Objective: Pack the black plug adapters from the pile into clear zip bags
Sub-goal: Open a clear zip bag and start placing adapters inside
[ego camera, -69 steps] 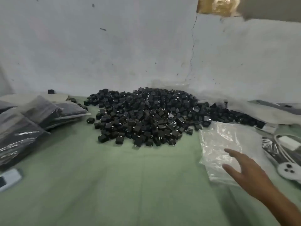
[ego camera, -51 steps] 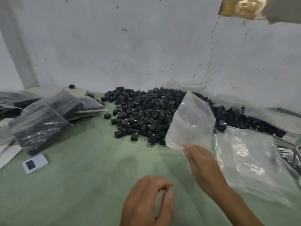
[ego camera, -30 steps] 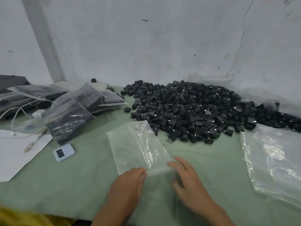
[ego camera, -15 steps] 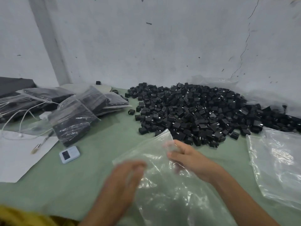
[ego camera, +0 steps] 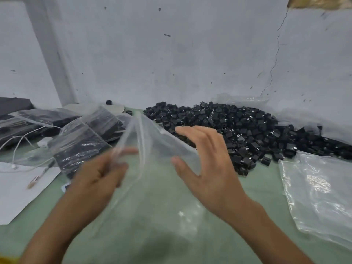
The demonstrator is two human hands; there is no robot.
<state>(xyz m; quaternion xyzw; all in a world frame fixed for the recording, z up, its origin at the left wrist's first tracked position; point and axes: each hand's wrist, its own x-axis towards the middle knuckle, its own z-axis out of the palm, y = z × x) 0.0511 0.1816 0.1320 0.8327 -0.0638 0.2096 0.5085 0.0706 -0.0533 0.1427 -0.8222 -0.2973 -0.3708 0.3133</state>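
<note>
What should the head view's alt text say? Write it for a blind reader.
Two hands hold a clear zip bag over a green table: the left hand pinches its edge, the right hand spreads open against it. Behind lies a pile of black plug adapters, with filled bags left and empty bags right.

No writing is legible. Pale marks on the black plug adapters (ego camera: 238, 126) are too small to read.

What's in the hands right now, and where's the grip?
The left hand pinches the clear zip bag at its left edge; blur hides the finer detail. The right hand is spread open at the bag's right side, not gripping.
</note>
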